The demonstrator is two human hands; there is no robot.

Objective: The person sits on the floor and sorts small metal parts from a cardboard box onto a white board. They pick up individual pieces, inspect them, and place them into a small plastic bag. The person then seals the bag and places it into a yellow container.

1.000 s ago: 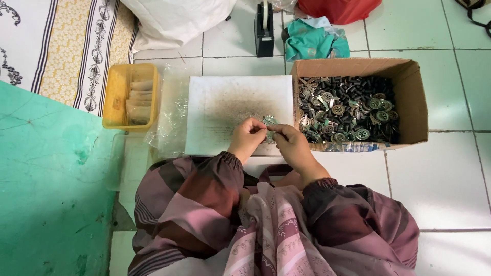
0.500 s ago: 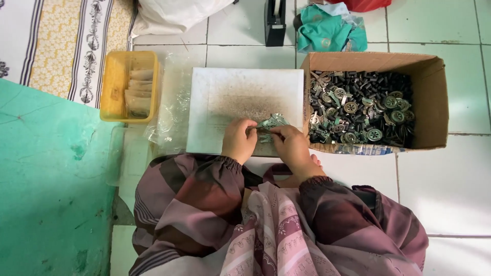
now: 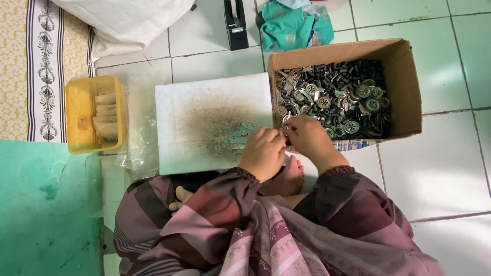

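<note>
My left hand (image 3: 263, 151) and my right hand (image 3: 308, 139) meet over the right edge of a stained white board (image 3: 204, 120) on the floor, fingertips together on a small metal part (image 3: 284, 130) that is mostly hidden between them. A few pale green flat pieces (image 3: 239, 137) lie on the board just left of my left hand. A cardboard box (image 3: 404, 87) right of the board holds several small dark metal parts and round wheel-like pieces (image 3: 337, 94).
A yellow plastic tray (image 3: 76, 115) with beige pieces sits left of the board beside clear plastic bags (image 3: 135, 133). A black tape dispenser (image 3: 234, 23), teal cloth (image 3: 291, 23) and a white sack (image 3: 128, 20) lie beyond. A green mat (image 3: 41, 209) is at my left.
Both hands have shifted slightly toward me and to the box's near left corner, staying together. The pale green pieces now lie on the board.
</note>
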